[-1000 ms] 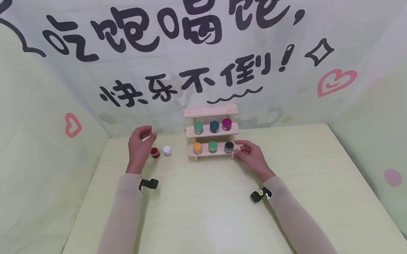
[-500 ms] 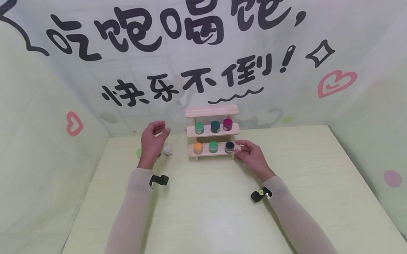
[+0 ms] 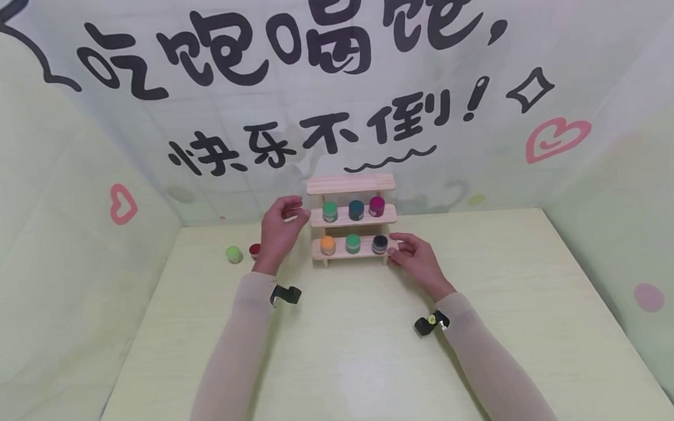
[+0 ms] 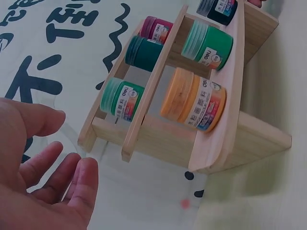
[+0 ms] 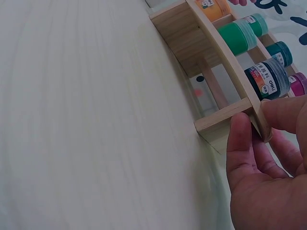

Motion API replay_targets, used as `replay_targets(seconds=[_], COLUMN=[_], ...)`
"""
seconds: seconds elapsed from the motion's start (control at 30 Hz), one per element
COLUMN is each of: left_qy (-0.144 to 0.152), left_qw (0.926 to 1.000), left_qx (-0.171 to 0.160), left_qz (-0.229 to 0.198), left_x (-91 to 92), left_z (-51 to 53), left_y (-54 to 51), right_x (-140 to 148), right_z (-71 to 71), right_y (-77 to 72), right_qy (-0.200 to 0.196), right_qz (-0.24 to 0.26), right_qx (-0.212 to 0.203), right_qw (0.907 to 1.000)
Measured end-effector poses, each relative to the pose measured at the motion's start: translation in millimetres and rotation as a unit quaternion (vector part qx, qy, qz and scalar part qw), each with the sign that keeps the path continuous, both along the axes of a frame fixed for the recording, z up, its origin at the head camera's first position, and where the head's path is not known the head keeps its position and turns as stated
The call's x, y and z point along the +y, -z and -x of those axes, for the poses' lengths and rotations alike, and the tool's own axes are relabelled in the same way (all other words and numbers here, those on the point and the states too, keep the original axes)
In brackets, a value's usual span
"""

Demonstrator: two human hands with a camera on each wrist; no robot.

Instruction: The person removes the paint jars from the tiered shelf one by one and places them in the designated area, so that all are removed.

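Observation:
A three-tier wooden rack (image 3: 349, 184) stands at the table's back. Its middle tier carries green (image 3: 329, 211), teal (image 3: 356, 210) and magenta (image 3: 376, 206) jars; its lowest holds orange (image 3: 327, 245), green (image 3: 353, 243) and dark (image 3: 380, 244) jars. My left hand (image 3: 281, 235) is beside the rack's left end, fingers relaxed and apart; in the left wrist view this hand (image 4: 24, 201) is empty, not touching the rack. My right hand (image 3: 421, 263) grips the lowest tier's right end, thumb and fingers round the board in the right wrist view (image 5: 268, 191).
A light green jar (image 3: 233, 254) and a red jar (image 3: 255, 250) stand on the table (image 3: 345, 351) left of my left hand, the red one partly covered by it. A printed cloth (image 3: 238, 107) hangs behind the rack.
My left hand has moved right, from above the loose jars to the rack, uncovering the light green jar and hiding the white one. My right hand has stayed at the rack.

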State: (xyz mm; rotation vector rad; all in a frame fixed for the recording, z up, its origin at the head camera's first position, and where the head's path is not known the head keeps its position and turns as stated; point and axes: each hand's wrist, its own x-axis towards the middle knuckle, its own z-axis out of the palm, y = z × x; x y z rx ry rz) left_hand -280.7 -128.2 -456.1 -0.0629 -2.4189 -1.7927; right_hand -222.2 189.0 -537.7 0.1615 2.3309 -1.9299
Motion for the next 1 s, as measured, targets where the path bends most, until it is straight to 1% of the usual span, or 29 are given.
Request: replay_targets(seconds=[0.1,0.17,0.43,0.63,0.83,1.0], left_qy=[0.011,0.016,0.030,0.043,0.061,0.056], left_qw=[0.9999,0.9998,0.9987,0.9979,0.9947,0.9933], left_qx=[0.008,0.007,-0.035,-0.037,-0.036,-0.048], left_qz=[-0.003,0.000,0.021,0.031,0.075,0.089], left_x=[8.4,13.2,27.2,33.0,36.5,38.7], left_z=[1.1,1.3,2.6,3.2,5.5,7.1], left_y=[-0.4,-0.9,1.3,3.3,3.1,0.5], right_x=[0.7,1.4,1.1,-1.1,0.2,-0.1], right_z=[0.7,1.0,0.2,-1.8,-1.0,-0.7], right_y=[-0.3,-1.0,-1.3,-0.2,1.7,1.1], right_qy=[0.000,-0.001,0.001,0.000,0.002,0.004], right_qz=[0.001,0.001,0.005,0.011,0.012,0.012], right_qx=[0.005,0.007,0.007,0.009,0.011,0.010], right_qw=[1.0000,1.0000,1.0000,0.9999,0.9999,0.9999])
